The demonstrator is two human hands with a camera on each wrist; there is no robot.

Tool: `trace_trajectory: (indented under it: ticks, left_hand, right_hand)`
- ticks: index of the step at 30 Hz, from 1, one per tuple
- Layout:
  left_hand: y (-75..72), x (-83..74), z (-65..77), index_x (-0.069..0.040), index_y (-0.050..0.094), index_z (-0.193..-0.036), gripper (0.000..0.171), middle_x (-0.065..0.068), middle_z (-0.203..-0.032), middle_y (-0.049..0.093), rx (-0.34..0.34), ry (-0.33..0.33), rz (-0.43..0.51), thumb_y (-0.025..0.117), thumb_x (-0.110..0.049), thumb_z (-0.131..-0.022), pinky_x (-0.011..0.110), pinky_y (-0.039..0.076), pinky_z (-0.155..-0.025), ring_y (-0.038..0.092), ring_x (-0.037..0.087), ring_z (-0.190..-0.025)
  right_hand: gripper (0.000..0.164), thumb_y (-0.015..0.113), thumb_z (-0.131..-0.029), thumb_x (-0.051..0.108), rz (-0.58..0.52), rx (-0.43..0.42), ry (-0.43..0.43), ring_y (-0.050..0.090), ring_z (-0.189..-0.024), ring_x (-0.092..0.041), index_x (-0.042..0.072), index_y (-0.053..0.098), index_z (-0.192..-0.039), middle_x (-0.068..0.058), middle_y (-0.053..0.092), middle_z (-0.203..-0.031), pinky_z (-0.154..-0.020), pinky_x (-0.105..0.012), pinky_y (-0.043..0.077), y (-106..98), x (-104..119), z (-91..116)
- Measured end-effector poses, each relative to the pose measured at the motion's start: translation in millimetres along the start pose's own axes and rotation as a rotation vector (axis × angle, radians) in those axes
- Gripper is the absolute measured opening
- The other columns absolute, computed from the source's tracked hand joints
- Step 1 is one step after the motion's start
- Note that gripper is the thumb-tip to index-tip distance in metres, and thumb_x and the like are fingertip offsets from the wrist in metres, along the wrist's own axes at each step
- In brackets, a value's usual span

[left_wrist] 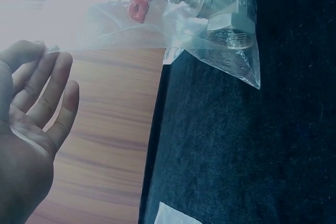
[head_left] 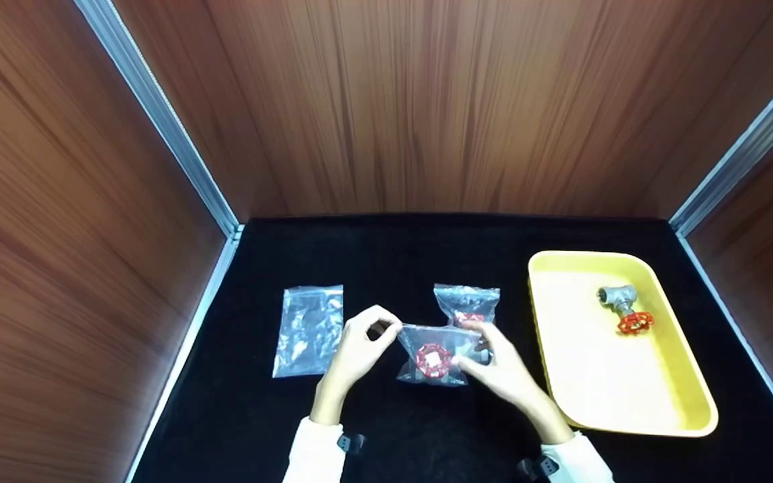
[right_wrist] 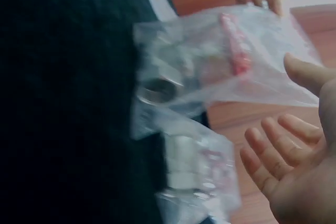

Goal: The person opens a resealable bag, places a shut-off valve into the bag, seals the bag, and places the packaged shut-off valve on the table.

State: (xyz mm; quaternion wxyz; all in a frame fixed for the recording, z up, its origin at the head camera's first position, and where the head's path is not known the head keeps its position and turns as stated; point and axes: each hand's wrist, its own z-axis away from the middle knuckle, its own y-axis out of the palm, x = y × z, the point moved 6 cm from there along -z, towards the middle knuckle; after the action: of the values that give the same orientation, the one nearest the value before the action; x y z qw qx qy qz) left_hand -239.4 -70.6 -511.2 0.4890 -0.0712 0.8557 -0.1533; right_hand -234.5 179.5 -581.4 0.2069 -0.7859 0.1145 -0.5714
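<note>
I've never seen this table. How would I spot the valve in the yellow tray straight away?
Find the big yellow tray on the right of the black tabletop. Inside, in the far half, lies a grey metal valve with a red handwheel. It alone lies bare: the front valve and rear valve to its left are inside clear plastic bags.

left grip (head_left: pixel 359 344): pinching | right grip (head_left: pixel 504 369): loosely spread, unclenched

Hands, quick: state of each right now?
Left hand: closed, pinching a top corner of the nearer valve bag.
Right hand: open beside it; contact unclear.
</note>
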Motion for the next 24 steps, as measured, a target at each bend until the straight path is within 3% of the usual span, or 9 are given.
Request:
trace_trajectory:
  ticks: [5, 7, 10, 12, 15, 18, 24]
  left_hand:
    - [1.0, -0.9, -0.8, -0.006, 0.068, -0.091, 0.006, 0.009, -0.085, 0.067, 0.017, -0.028, 0.029, 0.067, -0.001, -0.088, 0.025, 0.051, -0.070, 0.061, 0.021, -0.077]
    - [1.1, -0.2, -0.7, -0.006, 0.068, -0.092, 0.006, 0.009, -0.086, 0.067, 0.019, -0.033, 0.035, 0.067, -0.001, -0.089, 0.023, 0.051, -0.071, 0.061, 0.021, -0.078]
    - [2.8, 5.7, -0.2, -0.005, 0.068, -0.093, 0.004, 0.009, -0.086, 0.067, 0.021, -0.033, 0.036, 0.067, -0.003, -0.089, 0.022, 0.051, -0.070, 0.062, 0.022, -0.078]
    - [6.1, 14.6, 0.8, -0.005, 0.068, -0.095, 0.005, 0.009, -0.088, 0.067, 0.029, -0.033, 0.029, 0.067, -0.006, -0.091, 0.024, 0.052, -0.071, 0.062, 0.022, -0.079]
    - [12.7, 30.8, 3.6, -0.006, 0.067, -0.102, 0.013, 0.007, -0.093, 0.068, 0.041, -0.046, 0.040, 0.067, -0.013, -0.092, 0.028, 0.054, -0.074, 0.063, 0.023, -0.084]
    - [20.5, 45.9, 9.3, -0.010, 0.063, -0.115, 0.028, 0.007, -0.102, 0.067, 0.073, -0.088, 0.085, 0.071, -0.019, -0.090, 0.032, 0.055, -0.078, 0.065, 0.023, -0.090]
    - [43.3, 76.1, 32.3, -0.016, 0.049, -0.135, 0.062, 0.004, -0.123, 0.062, 0.225, -0.235, 0.156, 0.079, -0.029, -0.083, 0.044, 0.052, -0.094, 0.061, 0.022, -0.112]
  right_hand:
    - [0.078, 0.085, -0.072, 0.040, 0.020, 0.059, 0.100, 0.054, -0.124, -0.023, 0.023, 0.049, -0.139, -0.005, 0.055, -0.140, -0.102, -0.052, 0.045, 23.7, -12.6, 10.0]
    - [0.082, 0.085, -0.072, 0.042, 0.024, 0.078, 0.120, 0.051, -0.127, -0.030, 0.022, 0.047, -0.142, -0.014, 0.044, -0.150, -0.105, -0.056, 0.041, 32.8, -15.5, 14.1]
    - [0.077, 0.084, -0.074, 0.040, -0.002, 0.081, 0.123, 0.039, -0.138, -0.036, 0.021, 0.049, -0.140, -0.020, 0.025, -0.160, -0.110, -0.059, 0.034, 43.6, -18.4, 18.1]
    - [0.073, 0.083, -0.075, 0.038, -0.015, 0.065, 0.112, 0.034, -0.142, -0.036, 0.022, 0.051, -0.138, -0.018, 0.021, -0.161, -0.112, -0.058, 0.032, 47.7, -19.6, 19.2]
    - [0.072, 0.084, -0.075, 0.032, -0.033, 0.022, 0.099, 0.032, -0.144, -0.031, 0.020, 0.052, -0.138, -0.013, 0.032, -0.158, -0.111, -0.056, 0.034, 48.7, -20.9, 19.7]
    - [0.072, 0.085, -0.074, 0.030, -0.040, -0.001, 0.104, 0.042, -0.137, -0.027, 0.016, 0.053, -0.137, -0.010, 0.047, -0.148, -0.109, -0.052, 0.038, 48.0, -22.1, 20.9]
    - [0.066, 0.085, -0.074, 0.028, -0.073, 0.011, 0.107, 0.052, -0.125, -0.017, 0.020, 0.056, -0.132, 0.002, 0.060, -0.131, -0.107, -0.037, 0.041, 49.6, -21.7, 20.6]
